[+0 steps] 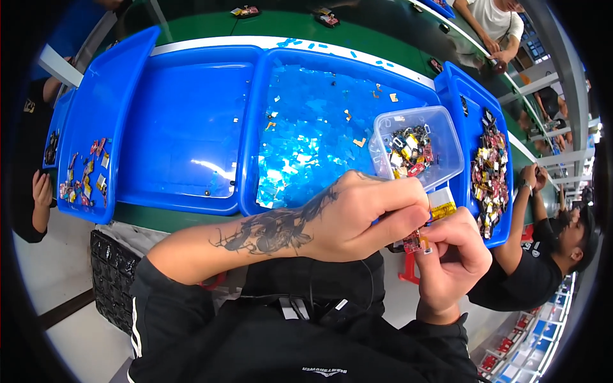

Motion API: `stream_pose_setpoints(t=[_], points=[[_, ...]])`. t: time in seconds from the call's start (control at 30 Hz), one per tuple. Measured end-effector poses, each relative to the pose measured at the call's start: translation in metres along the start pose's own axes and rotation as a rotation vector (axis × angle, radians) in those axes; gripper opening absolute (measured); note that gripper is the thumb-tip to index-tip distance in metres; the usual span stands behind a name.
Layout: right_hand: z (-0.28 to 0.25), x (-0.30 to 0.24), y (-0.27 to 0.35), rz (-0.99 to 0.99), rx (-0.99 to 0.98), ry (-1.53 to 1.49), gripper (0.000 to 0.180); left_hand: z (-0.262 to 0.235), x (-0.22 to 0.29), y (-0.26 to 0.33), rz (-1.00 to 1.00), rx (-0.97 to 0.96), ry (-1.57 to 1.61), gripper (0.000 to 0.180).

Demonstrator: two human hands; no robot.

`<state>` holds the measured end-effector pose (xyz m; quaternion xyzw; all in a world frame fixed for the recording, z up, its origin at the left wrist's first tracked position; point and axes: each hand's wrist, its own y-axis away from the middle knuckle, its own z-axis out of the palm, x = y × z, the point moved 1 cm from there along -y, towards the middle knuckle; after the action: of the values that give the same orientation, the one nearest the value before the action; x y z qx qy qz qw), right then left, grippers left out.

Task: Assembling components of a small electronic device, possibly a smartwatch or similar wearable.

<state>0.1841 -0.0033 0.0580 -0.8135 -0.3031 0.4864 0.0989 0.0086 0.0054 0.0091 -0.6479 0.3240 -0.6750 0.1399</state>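
Observation:
Both of my hands meet in front of me, to the right of the middle. My left hand (370,214), on a tattooed forearm, pinches a small red circuit board (415,242) between thumb and forefinger. With closed fingers my right hand (454,258) grips the same board from the other side. A silvery battery pouch with yellow tape (442,203) sticks up between the hands and seems joined to the board; the join is hidden by my fingers. Just beyond stands a clear plastic tub (450,137) holding several similar boards and pouches.
The tub stands in a blue tray (319,56) strewn with blue film pieces (300,140). Left of it is a blue tray (172,127) with a few bits, then a tilted one (121,96). Another tray (453,83) holds piled boards. A green conveyor (281,25) runs behind; co-workers sit nearby.

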Motion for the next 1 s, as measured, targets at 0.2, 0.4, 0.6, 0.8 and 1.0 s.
stream_pose_setpoints(t=[0.2,0.4,0.6,0.8,1.0], points=[[0.002,-0.001,0.005,0.007,-0.059,-0.021,0.023,0.0,0.001,0.002,-0.077,-0.051,0.049,0.019],[-0.002,0.003,0.004,0.109,0.0,-0.168,0.015,-0.005,0.003,0.0,-0.001,-0.113,0.052,0.04],[-0.004,0.004,0.005,0.144,0.009,-0.229,0.016,-0.005,0.004,-0.002,-0.031,-0.166,0.017,0.042],[-0.008,-0.004,0.001,0.223,-0.048,-0.303,0.012,-0.004,0.006,0.0,-0.172,-0.17,0.112,0.037],[-0.002,-0.002,-0.001,0.213,0.003,-0.282,0.013,-0.004,0.004,0.003,-0.419,-0.173,0.294,0.04]])
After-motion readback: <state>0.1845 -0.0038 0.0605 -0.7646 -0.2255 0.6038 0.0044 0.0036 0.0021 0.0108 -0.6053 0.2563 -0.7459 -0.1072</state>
